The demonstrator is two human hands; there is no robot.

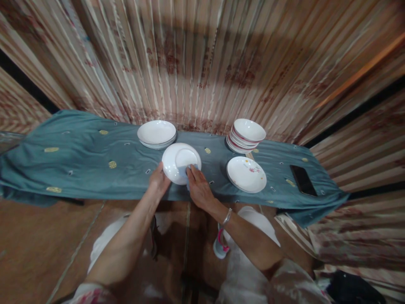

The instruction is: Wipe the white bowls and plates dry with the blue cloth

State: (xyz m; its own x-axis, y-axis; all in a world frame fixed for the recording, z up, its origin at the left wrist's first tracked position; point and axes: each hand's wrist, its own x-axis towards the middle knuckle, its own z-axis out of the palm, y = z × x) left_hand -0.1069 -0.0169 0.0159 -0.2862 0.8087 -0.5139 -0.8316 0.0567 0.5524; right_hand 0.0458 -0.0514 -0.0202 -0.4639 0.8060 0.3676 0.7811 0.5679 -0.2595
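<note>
A white plate (171,158) is tilted above the table's front half, its underside with the round foot ring facing me. My left hand (159,182) grips its lower left rim. In my right hand (199,183) is a light blue cloth (183,170), pressed against the plate's underside near the lower right edge; the fingers lie bent over it. Behind and to the left stands a stack of white plates (156,133). To the right lies a white plate with a flower print (247,174), with a stack of bowls (248,131) behind it.
The table (88,160) wears a teal cloth with yellow pineapple prints. A dark phone (303,180) lies towards its right end. Pleated, patterned curtains (196,63) hang close behind. Dark metal poles (357,112) slant at both sides. My legs are below the front edge.
</note>
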